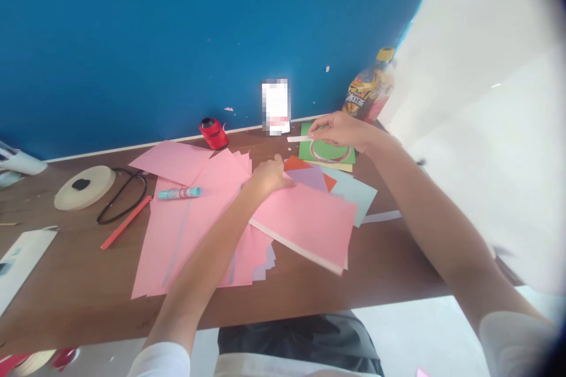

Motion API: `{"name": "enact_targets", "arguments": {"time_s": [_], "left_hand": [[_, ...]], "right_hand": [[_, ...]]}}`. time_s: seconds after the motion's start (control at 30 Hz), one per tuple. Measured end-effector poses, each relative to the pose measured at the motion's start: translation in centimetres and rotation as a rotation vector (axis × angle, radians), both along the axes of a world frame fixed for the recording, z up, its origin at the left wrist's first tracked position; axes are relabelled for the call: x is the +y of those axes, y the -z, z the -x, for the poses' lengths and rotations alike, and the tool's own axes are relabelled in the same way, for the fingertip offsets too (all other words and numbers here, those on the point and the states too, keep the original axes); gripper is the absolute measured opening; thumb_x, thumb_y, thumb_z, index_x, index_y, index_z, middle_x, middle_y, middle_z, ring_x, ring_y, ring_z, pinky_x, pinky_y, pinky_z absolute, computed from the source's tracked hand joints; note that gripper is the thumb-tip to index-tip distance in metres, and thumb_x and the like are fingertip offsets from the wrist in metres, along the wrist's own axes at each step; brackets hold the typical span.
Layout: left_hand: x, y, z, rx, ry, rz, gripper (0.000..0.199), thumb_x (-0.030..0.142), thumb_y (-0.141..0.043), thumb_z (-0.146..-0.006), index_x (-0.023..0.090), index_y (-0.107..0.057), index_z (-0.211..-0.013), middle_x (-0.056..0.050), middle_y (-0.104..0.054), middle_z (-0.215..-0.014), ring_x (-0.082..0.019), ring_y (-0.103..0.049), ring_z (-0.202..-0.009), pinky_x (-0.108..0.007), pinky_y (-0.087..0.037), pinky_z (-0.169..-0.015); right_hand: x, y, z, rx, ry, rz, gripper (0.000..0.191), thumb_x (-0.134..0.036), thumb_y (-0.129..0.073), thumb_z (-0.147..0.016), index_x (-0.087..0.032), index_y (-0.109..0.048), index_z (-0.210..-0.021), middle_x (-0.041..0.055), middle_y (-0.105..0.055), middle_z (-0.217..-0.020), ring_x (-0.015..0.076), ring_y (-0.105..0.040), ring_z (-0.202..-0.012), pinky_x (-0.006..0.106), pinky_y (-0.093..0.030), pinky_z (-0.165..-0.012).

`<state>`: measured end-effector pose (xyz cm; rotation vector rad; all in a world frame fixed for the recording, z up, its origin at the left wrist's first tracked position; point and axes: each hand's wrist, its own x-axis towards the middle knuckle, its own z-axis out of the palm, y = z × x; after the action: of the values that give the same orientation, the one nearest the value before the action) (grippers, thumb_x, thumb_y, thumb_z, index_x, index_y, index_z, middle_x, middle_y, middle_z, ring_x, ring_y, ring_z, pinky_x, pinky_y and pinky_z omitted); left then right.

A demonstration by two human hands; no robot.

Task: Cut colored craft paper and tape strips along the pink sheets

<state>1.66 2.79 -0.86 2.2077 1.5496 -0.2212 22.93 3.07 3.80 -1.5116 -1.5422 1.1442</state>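
My left hand (pixel 267 177) sits curled at the top edge of a pink paper sheet (pixel 305 227), which lies tilted over a loose pile of pink sheets (pixel 186 218). Under its far edge lie orange, lilac and pale blue papers (pixel 351 197). My right hand (pixel 336 132) pinches a narrow white paper strip (pixel 299 139) above a green card (pixel 327 152) with a drawn ring on it. A glue stick (pixel 179 192) lies on the pink sheets, left of my left hand.
The brown wooden table (pixel 371 259) meets a blue wall (pixel 132 41). Along the wall stand a red plastic object (pixel 213 133), a pixelated white card (pixel 275 106) and a plastic drink bottle (pixel 369 91). A beige disc (pixel 85 187), black cord (pixel 124 195), red pen (pixel 126 222) and white sheet (pixel 22 262) lie left.
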Motion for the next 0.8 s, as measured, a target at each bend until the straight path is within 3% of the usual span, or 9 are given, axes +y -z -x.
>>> {"name": "enact_targets", "arguments": {"time_s": [0.17,0.27,0.43,0.63,0.8], "left_hand": [[1.1,-0.6,1.3,0.034,-0.007,0.097,0.028,0.043,-0.062,-0.081,0.016,-0.06,-0.09,-0.016,-0.07,-0.094,-0.026,-0.069,-0.067,-0.032,-0.046,-0.055],[1.8,-0.6,2.2,0.004,0.03,0.181,0.015,0.03,-0.061,-0.081,0.018,-0.055,-0.077,-0.008,-0.069,-0.087,-0.018,-0.067,-0.061,-0.027,-0.046,-0.054],[2.2,0.0,2.4,-0.117,0.083,0.279,0.02,0.027,-0.068,-0.076,0.019,-0.055,-0.09,-0.005,-0.068,-0.104,-0.013,-0.066,-0.063,-0.022,-0.05,-0.052],[1.8,0.5,1.4,-0.173,0.157,0.399,0.024,0.031,-0.066,-0.078,0.02,-0.055,-0.096,-0.003,-0.069,-0.096,-0.012,-0.066,-0.059,-0.021,-0.049,-0.05],[2.4,-0.2,2.6,-0.192,0.149,0.414,0.03,0.03,-0.067,-0.075,0.02,-0.057,-0.102,-0.005,-0.07,-0.099,-0.015,-0.067,-0.069,-0.023,-0.052,-0.056]], "right_hand": [[0.1,-0.1,-0.6,-0.131,-0.064,0.042,0.016,-0.035,-0.075,-0.077,-0.021,-0.067,-0.077,-0.0078,-0.033,-0.045,0.0064,-0.026,-0.042,0.024,-0.016,-0.043],[0.0,-0.5,-0.8,-0.183,-0.094,0.053,0.017,-0.034,-0.075,-0.079,-0.021,-0.065,-0.084,-0.0077,-0.034,-0.048,0.0062,-0.026,-0.043,0.024,-0.017,-0.044],[0.0,-0.7,-0.9,-0.239,-0.107,0.063,0.021,-0.038,-0.072,-0.083,-0.021,-0.063,-0.092,-0.0073,-0.034,-0.05,0.0073,-0.027,-0.045,0.025,-0.019,-0.046],[0.1,-0.5,-0.8,-0.32,-0.104,0.063,0.023,-0.042,-0.069,-0.084,-0.022,-0.064,-0.094,-0.0053,-0.037,-0.054,0.0089,-0.031,-0.048,0.026,-0.022,-0.048],[-0.1,-0.9,-0.4,-0.466,-0.114,0.075,0.02,-0.04,-0.07,-0.08,-0.022,-0.069,-0.089,-0.0016,-0.045,-0.062,0.0108,-0.038,-0.053,0.026,-0.029,-0.048]]}}
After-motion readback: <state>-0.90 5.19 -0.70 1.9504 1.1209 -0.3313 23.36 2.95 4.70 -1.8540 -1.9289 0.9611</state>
